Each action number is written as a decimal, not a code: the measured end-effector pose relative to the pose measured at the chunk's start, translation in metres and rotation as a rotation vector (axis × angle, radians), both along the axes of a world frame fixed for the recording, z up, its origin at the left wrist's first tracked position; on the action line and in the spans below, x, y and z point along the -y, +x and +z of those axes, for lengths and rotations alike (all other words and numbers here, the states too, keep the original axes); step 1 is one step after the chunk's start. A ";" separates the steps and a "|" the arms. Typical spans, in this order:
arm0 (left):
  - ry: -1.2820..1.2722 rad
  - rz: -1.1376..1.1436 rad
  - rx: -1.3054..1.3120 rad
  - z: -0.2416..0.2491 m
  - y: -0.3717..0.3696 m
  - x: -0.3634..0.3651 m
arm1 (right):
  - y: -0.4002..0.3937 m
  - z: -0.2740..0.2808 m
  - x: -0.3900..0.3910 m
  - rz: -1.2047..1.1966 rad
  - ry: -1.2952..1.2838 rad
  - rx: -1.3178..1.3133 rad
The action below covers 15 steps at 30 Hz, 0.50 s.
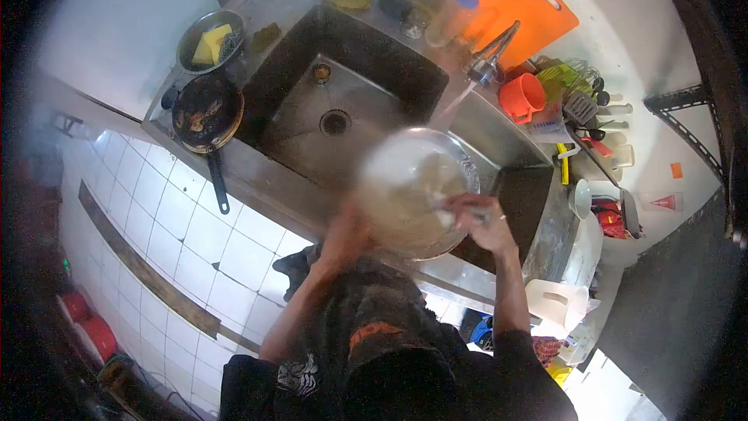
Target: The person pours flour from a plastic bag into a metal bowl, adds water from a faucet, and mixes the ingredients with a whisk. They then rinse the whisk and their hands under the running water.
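A large round metal bowl [421, 245], smeared by motion, is tilted over the front edge of the double sink. My left hand [347, 235] is wrapped round the bowl's left rim, its fingers blurred. Over the right side of the bowl's inside, my right hand [477, 222] has its fingers pressed together. Something pale shows at those fingertips, too blurred to name. The bowl's inside looks whitish and beige. Behind it, water runs from the tap [485, 70] towards the sink.
The wide sink basin [288, 109] lies left of the bowl. A frying pan [206, 113] and a bowl of sponges [210, 40] stand on the left counter. An orange cutting board [522, 12], a red mug [522, 97] and several utensils [580, 107] line the right side.
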<state>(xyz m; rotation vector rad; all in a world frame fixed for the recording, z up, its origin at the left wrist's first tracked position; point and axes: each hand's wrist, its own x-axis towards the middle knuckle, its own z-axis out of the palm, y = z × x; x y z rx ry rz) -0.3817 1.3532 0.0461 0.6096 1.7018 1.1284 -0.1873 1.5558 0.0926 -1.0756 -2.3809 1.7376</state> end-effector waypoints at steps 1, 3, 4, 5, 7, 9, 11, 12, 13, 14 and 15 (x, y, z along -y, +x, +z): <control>0.030 -0.011 -0.070 -0.006 0.003 0.001 | -0.001 -0.001 0.003 -0.003 -0.003 0.006; 0.070 -0.015 -0.142 -0.023 0.005 -0.002 | -0.009 -0.010 0.007 -0.161 0.116 -0.138; 0.033 0.020 -0.039 -0.028 0.006 -0.002 | -0.016 -0.022 0.021 -0.072 0.255 -0.382; 0.002 0.054 0.057 -0.032 0.004 -0.004 | -0.012 -0.017 0.018 -0.073 0.259 -0.386; -0.002 0.025 -0.065 -0.026 0.002 -0.003 | -0.003 0.007 0.013 0.097 -0.020 0.003; -0.016 -0.021 -0.182 -0.005 -0.001 0.001 | 0.003 0.006 0.006 0.015 -0.066 -0.047; 0.047 -0.031 -0.068 0.014 -0.003 -0.005 | 0.001 -0.007 0.001 -0.172 0.230 -0.077; 0.048 -0.028 -0.066 0.010 -0.002 -0.005 | -0.001 -0.017 0.011 -0.141 0.231 -0.185; 0.055 -0.012 -0.067 0.003 -0.002 -0.003 | 0.001 -0.023 0.014 0.031 0.289 -0.195; 0.061 0.006 -0.069 -0.005 -0.002 -0.002 | -0.003 -0.010 0.017 0.041 0.131 -0.197; 0.062 0.012 -0.077 -0.013 -0.003 0.000 | -0.008 0.003 0.018 0.052 -0.025 -0.198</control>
